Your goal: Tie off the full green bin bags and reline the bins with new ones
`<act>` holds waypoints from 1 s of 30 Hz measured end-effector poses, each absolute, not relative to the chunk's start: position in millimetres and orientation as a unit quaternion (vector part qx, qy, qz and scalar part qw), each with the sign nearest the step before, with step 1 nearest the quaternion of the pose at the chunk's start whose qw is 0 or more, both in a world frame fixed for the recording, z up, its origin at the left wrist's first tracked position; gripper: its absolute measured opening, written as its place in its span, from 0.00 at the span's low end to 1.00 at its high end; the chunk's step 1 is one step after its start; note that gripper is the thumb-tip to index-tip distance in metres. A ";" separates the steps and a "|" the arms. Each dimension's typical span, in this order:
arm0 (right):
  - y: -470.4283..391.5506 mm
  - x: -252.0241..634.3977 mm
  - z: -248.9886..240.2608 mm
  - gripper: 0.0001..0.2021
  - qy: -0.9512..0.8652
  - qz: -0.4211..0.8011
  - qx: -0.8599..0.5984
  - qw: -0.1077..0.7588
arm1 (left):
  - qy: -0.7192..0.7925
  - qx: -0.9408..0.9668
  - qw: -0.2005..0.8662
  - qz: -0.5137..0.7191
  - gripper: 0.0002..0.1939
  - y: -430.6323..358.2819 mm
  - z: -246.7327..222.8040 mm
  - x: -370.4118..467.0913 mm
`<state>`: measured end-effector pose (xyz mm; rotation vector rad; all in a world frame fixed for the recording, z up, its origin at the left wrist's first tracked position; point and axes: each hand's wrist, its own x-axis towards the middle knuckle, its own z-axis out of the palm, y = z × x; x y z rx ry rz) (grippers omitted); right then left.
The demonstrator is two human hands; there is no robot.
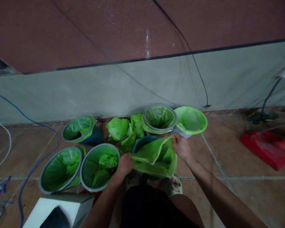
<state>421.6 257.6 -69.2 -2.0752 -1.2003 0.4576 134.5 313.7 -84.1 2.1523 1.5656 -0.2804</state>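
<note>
A green bin liner [165, 161] is stretched between my two hands over a blue bin [142, 142] in front of my feet. My left hand [125, 164] is closed on the liner's left edge. Its upper right edge is pinched in my right hand [181, 146]. The liner's mouth gapes toward me and covers most of the bin. Just behind stand a lined bin with a grey rim [160, 117] and another bin with a green liner folded over its rim [191, 119]. Tied green bags [118, 128] lie to their left.
Several lined bins, including one with crumpled green plastic inside [99, 167], stand to the left. A white box [57, 210] is at the lower left, near a blue hose [38, 164]. A red dustpan [267, 147] lies at right. The wall [97, 91] runs behind.
</note>
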 end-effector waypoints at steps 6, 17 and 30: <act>246.3 428.8 -58.0 0.14 -0.449 0.191 -0.806 0.336 | 0.566 0.739 0.360 0.060 0.16 310.9 -65.6 136.5; 249.4 428.5 -43.0 0.16 -0.394 0.243 -0.761 0.455 | 0.602 0.651 0.413 0.208 0.17 325.3 -60.4 124.3; 250.9 401.2 -104.9 0.13 -0.548 0.284 -0.764 0.190 | 0.625 0.576 0.505 0.148 0.11 350.0 -97.6 160.5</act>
